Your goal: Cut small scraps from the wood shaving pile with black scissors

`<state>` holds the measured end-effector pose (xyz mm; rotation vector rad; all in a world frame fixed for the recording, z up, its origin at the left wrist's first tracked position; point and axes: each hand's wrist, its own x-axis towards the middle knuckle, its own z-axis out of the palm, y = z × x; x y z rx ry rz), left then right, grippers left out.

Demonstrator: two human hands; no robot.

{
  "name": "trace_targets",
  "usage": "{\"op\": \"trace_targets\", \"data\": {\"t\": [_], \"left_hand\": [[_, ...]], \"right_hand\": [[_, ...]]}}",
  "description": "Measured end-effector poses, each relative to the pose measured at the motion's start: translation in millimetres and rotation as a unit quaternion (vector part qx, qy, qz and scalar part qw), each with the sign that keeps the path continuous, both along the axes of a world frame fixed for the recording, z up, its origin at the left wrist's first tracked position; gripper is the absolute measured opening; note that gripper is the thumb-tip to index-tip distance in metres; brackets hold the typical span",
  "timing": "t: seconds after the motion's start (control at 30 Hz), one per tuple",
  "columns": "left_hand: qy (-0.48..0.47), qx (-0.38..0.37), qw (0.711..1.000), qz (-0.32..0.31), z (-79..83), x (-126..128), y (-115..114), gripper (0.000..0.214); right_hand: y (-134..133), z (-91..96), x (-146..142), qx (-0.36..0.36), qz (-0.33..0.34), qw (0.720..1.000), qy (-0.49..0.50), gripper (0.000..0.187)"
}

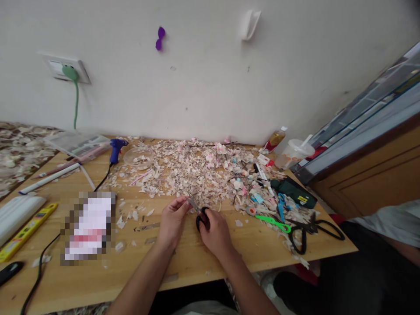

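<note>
- A person's 2 bare hands meet over a wooden counter point(138, 271), near a broad spread of pale scraps point(183, 177).
- The right hand point(215, 232) grasps a pair of black-handled scissors point(194, 204), its fingers wrapped about the handles; the blades point up and left, toward the opposite hand.
- The left hand point(173, 223) is beside the blade tips, thumb and fingers drawn together; whether they grip a scrap is too small to tell.
- Beyond the hands, pink-and-white blossoms point(219, 148) lie among the scraps, near the wall point(210, 96).
- At right on the counter, a green-handled tool point(274, 222) lies near a larger pair of black-handled shears point(299, 240), with a dark green pouch point(297, 192) just behind.
- Farther back at right, a bottle of amber liquid point(276, 139) stands beside a lidded cup point(293, 153).
- At left, a blue glue gun point(114, 151) rests beside a round clear dish point(126, 157), which holds a few scraps.
- Nearer on that side, a yellow spirit level point(29, 232) lies beside a white case point(19, 214).
- At far right, another person's pale sleeve point(393, 225) is visible.
</note>
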<state>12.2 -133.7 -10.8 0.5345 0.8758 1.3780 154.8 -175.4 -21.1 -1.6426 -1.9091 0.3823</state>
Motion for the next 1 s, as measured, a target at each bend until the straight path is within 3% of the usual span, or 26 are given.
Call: {"op": "trace_targets", "data": {"t": [0.4,0.7,0.83,1.0], "left_hand": [[0.077,-0.008,0.997,0.010,2.0,-3,0,0.027],[0.218,0.002,0.974,0.056,13.0,-8,0,0.026],[0.203,0.022,0.977,0.059,14.4,-10,2,0.032],[0.125,-0.023,0.991,0.032,11.3,-9,2,0.037]], "right_hand": [[1,-4.3,2,0.001,-0.007,1.000,0.004,0.013],[3,-4.8,3,-0.022,-0.011,0.999,0.025,0.014],[5,-8.3,4,-0.023,-0.027,0.999,0.042,0.015],[3,-3.8,2,-0.009,-0.029,0.998,0.048,0.012]]}}
